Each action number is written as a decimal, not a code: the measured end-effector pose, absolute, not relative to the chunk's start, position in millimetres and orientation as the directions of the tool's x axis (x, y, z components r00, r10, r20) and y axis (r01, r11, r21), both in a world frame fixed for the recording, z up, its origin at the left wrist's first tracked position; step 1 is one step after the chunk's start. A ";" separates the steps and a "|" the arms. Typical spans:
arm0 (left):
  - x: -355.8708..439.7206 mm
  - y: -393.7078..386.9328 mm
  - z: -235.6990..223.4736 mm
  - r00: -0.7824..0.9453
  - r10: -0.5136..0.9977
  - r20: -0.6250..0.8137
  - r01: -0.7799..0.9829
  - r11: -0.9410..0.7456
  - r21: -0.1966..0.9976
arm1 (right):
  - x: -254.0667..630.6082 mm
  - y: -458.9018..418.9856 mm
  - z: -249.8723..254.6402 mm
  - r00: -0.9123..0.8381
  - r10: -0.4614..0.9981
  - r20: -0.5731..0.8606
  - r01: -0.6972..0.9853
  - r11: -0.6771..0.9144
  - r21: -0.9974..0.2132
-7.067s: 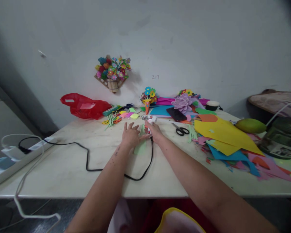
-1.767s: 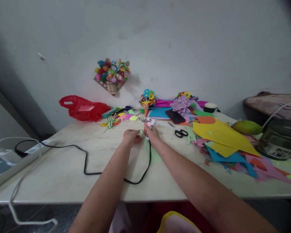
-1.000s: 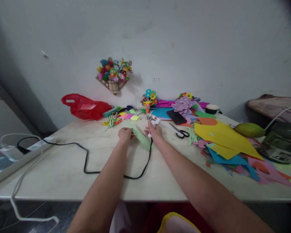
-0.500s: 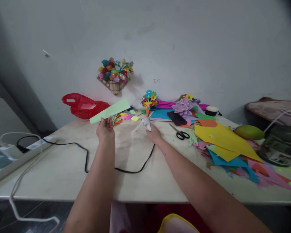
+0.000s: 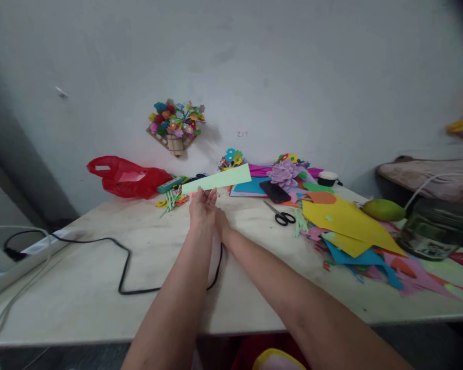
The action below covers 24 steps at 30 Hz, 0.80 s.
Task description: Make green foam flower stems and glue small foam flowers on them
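My left hand [image 5: 202, 208] is closed on the lower edge of a pale green paper strip [image 5: 219, 180], which is raised and tilted, its right end higher. Tucked close behind it, my right hand [image 5: 221, 225] is mostly hidden. The white glue gun it grips is covered by my left hand. Its black cord [image 5: 125, 267] runs across the table up to my right wrist. Left of the strip lie thin green paper strips [image 5: 172, 199] and small colored pieces. Black-handled scissors [image 5: 281, 216] rest on the table to the right.
A red plastic bag [image 5: 127, 180] sits at the back left, a power strip [image 5: 34, 252] at the left edge. A phone [image 5: 274, 191], a purple flower [image 5: 283, 173], yellow sheets [image 5: 343, 223], paper scraps, a green mango [image 5: 384, 209] and a glass jar [image 5: 435, 228] occupy the right.
My left hand has carried the green strip rightward to the middle. My right hand has come left behind it, hiding the glue gun. The camera view has turned slightly right.
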<state>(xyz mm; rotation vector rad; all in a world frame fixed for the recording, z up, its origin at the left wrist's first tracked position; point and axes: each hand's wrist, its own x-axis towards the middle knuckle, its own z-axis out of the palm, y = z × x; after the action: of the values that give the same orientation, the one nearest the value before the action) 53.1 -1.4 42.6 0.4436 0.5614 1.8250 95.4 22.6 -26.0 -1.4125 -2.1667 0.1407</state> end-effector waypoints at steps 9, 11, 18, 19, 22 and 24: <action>64.8 16.2 27.4 -0.257 0.965 0.055 -0.775 -0.240 0.584 | 137.1 30.4 -21.6 -0.204 0.844 0.495 0.883 0.377 -0.279; 68.1 19.0 28.9 -0.249 0.968 0.042 -0.777 -0.225 0.588 | 155.2 34.8 -17.3 -0.087 0.864 0.496 0.921 0.259 -0.290; 101.4 34.2 30.7 -0.237 0.968 -0.086 -0.731 -0.119 0.672 | 227.6 54.1 -7.6 0.177 0.843 0.508 0.953 -0.018 -0.302; 107.5 37.6 28.2 -0.244 0.965 -0.092 -0.717 -0.116 0.688 | 237.6 56.5 -7.2 0.205 0.833 0.514 0.951 -0.046 -0.305; 121.2 49.3 13.8 -0.290 0.949 -0.124 -0.661 -0.105 0.743 | 265.1 63.5 -7.4 0.293 0.808 0.510 0.933 -0.126 -0.336; 123.7 57.5 0.4 -0.308 0.935 -0.173 -0.615 -0.057 0.786 | 280.8 68.5 -8.3 0.318 0.813 0.489 0.926 -0.156 -0.343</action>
<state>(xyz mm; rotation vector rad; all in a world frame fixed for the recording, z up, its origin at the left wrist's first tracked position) 123.7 57.5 0.4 0.4668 0.9585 1.6535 280.8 68.5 -8.3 -2.0019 -1.5298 -0.2514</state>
